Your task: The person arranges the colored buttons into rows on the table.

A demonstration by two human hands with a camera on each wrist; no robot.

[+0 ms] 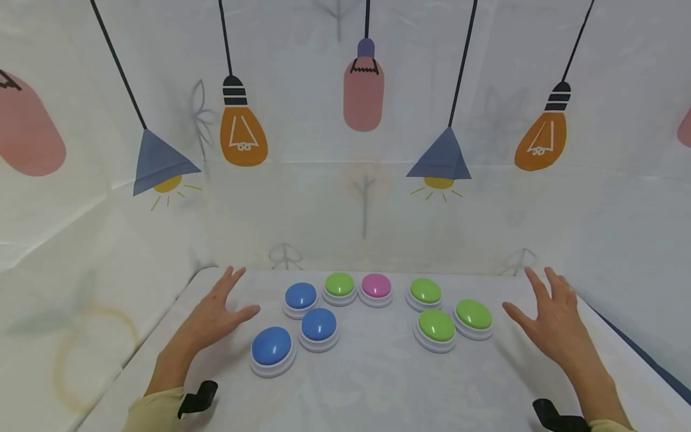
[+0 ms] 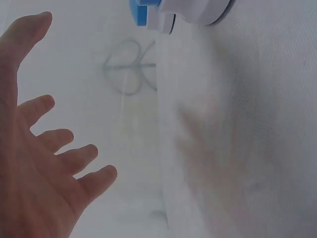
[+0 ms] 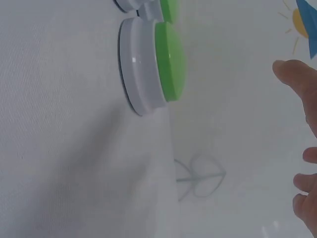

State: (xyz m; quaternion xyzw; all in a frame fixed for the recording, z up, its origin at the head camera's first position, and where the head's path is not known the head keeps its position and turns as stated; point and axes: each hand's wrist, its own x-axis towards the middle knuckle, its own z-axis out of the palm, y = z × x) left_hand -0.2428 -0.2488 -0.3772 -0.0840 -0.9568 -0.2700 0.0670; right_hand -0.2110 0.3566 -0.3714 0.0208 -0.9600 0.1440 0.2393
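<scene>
My left hand (image 1: 216,315) hovers over the left side of the table, fingers spread and holding nothing. Three blue push buttons on white bases lie to its right, the nearest a blue button (image 1: 272,347). Over the right side, my right hand (image 1: 556,321) is also raised with spread fingers and nothing in it. Closest to it is a green button (image 1: 474,315), with two more green buttons beside it. Between the two groups, at the back, stand another green button (image 1: 339,285) and a pink button (image 1: 376,286). In the left wrist view, the left fingers (image 2: 94,181) are apart from the tabletop.
The buttons stand on a white-covered table (image 1: 356,390). Behind it hangs a pale cloth backdrop (image 1: 313,204) printed with lamps and bulbs. A dark blue strip (image 1: 642,351) runs along the table's right edge. Black wrist straps (image 1: 198,399) sit by the sleeves.
</scene>
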